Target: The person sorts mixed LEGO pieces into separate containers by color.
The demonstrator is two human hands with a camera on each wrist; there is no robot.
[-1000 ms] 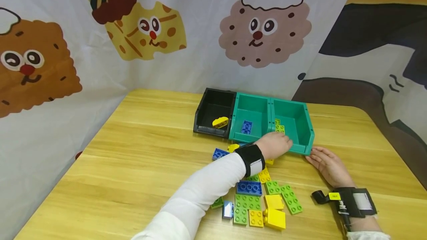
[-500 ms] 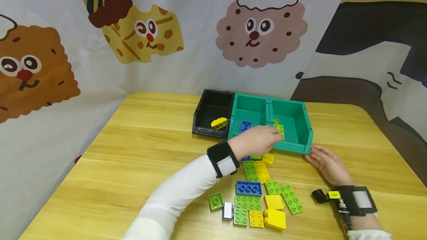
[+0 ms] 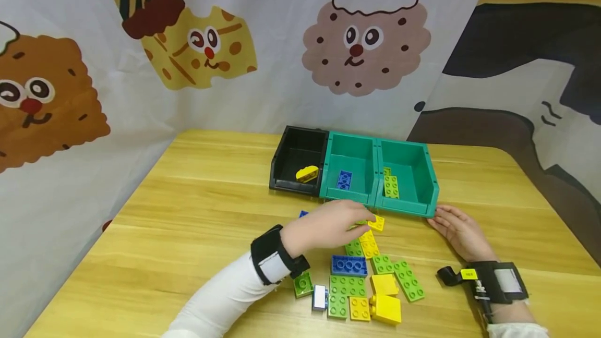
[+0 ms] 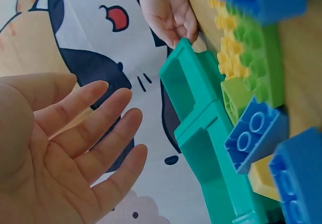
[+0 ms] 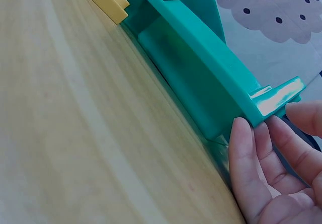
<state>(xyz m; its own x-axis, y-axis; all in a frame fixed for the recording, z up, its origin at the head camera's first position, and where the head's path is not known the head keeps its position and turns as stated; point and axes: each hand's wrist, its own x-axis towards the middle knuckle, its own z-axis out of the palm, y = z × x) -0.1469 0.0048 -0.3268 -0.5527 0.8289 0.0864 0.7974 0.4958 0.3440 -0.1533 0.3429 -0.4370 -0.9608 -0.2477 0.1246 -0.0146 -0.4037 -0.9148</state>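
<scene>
Yellow plastic, studs up: the small yellow brick (image 3: 377, 223) lies on the wooden table (image 3: 188, 197), near side of the bins, at your left fingertips. Contact can't be told from the head view. Judged by eye: light, stiff, hard to break, perhaps slick on its flat faces. Best hold is a pinch across two opposite side walls, below the studs. The same should suit the longer yellow brick (image 3: 369, 245) and the blue brick (image 3: 349, 265) (hollow side up, so its rim probably gives you an extra edge).

Your left hand (image 3: 328, 226) is over the far part of the loose spread, forearm angling in from the near left, fingers pointing right. Left wrist view: thumb and fingers apart, slightly bent, nothing between them.

Your right hand (image 3: 462, 231) rests at the near right corner of the right green bin (image 3: 408, 153), relaxed fingertips touching it, not clamped. That bin looks rigid yet light, likely to slide if bumped; the corner seems a fair place to steady it. Inside, green bricks (image 3: 391, 186) lie by its left wall.
</scene>
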